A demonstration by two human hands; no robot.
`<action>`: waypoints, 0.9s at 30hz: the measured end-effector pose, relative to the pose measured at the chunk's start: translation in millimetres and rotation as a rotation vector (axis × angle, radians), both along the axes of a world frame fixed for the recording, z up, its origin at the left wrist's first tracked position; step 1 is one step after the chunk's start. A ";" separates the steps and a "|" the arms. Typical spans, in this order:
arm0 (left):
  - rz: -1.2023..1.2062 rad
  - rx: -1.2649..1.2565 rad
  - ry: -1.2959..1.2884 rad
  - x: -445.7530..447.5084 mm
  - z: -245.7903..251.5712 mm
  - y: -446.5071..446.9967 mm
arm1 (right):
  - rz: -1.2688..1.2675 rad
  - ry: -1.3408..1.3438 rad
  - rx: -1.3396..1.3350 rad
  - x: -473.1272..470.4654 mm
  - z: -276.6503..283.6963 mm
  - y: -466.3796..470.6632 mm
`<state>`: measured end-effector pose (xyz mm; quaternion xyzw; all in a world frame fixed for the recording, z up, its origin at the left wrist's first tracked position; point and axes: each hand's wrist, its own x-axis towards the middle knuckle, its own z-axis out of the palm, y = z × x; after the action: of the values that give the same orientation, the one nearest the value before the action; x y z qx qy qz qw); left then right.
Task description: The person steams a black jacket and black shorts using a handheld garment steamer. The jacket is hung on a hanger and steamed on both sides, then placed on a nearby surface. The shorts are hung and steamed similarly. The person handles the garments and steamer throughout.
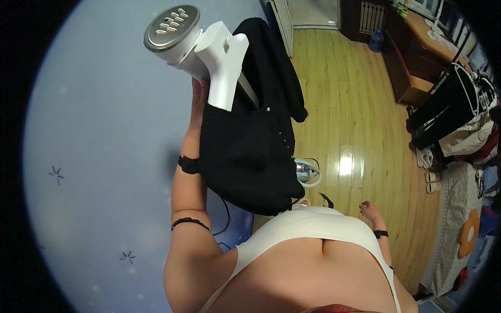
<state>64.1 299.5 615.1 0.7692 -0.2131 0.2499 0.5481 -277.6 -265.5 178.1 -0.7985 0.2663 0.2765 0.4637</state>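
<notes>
A black button-front garment (250, 156) hangs beside the blue wall, on a pole with a white bracket (221, 62). Next to the bracket is a white garment steamer head (172, 29), its round metal plate facing up. My left hand (199, 92) is raised to the steamer head's lower part, mostly hidden behind it and the garment, so its grip cannot be made out. My right hand (368, 210) hangs low at my side, fingers loosely curled, holding nothing. Behind the garment's lower edge, a pale green appliance base (307, 171) with a white hose stands on the floor.
The blue wall (98, 137) with snowflake marks runs close along the left. Wooden drawers (419, 51) and a blue water bottle (376, 41) stand at the upper right. Clothes on a rack (450, 105), shoes (433, 182) and a grey cover (454, 223) line the right side.
</notes>
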 end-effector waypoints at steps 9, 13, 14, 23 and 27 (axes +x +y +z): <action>0.093 -0.042 0.185 -35.4 -1.8 -1.9 | 0.394 -0.168 -0.150 106.4 53.3 25.9; 0.000 -0.193 0.271 -151.7 14.2 -11.5 | 0.364 -0.436 -0.120 211.1 145.3 73.3; -0.001 -0.174 0.257 -174.5 15.2 -12.4 | 0.350 -0.588 0.056 238.3 172.4 86.7; 0.318 0.619 -0.023 -231.3 -2.8 -9.4 | 0.180 -1.316 0.535 478.0 393.5 229.4; 0.585 0.671 -0.303 -246.0 5.2 -4.7 | 0.293 -1.174 0.786 528.9 431.3 256.8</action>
<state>-181.9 294.8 620.3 0.8865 -0.1343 0.4206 0.1383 251.3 -8.7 609.4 -0.6172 -0.2557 -0.0634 0.7414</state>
